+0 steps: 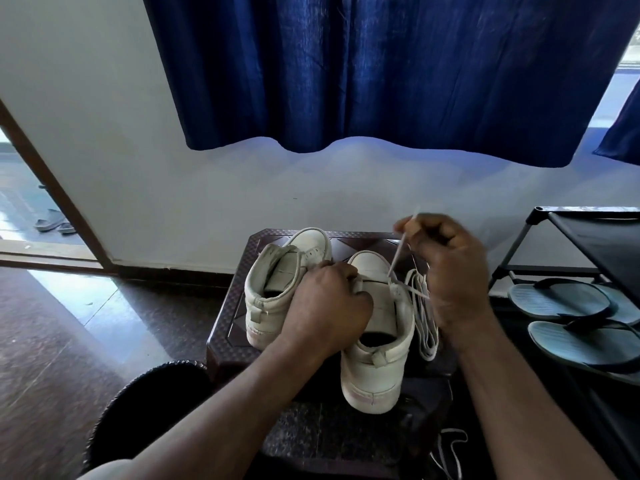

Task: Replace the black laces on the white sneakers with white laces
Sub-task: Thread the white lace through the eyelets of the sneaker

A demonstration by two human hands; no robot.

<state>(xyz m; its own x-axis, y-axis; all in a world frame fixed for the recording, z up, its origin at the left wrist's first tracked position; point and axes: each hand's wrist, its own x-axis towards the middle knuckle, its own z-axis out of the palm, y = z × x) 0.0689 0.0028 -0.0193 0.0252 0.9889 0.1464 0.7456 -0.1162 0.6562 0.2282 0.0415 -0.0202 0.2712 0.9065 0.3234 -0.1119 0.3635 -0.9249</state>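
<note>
The white lace point(401, 247) is pinched between the thumb and fingers of the right hand point(446, 268). It is drawn taut, up and away, from an eyelet on the right flank of the near sneaker point(377, 344). The left hand point(329, 299) is curled over that sneaker's lacing area and holds it down; its fingertips are hidden.

A loose bundle of white lace point(424, 317) lies just beside the near sneaker, below the right hand. Whether it is the same lace cannot be told.

No black lace is seen in either sneaker, so removal is judged complete. Threading is judged to be at an early stage. Only the forward eyelets of the near sneaker appear engaged, and the far sneaker point(277, 282) is unlaced.

Both sneakers stand on a dark stool point(228, 327). A shoe rack point(588, 237) with blue sandals point(561, 299) is noted to the right, and a dark round object point(149, 403) at lower left. The eyelet rows are largely covered by the left hand, and the far sneaker stands close alongside.
</note>
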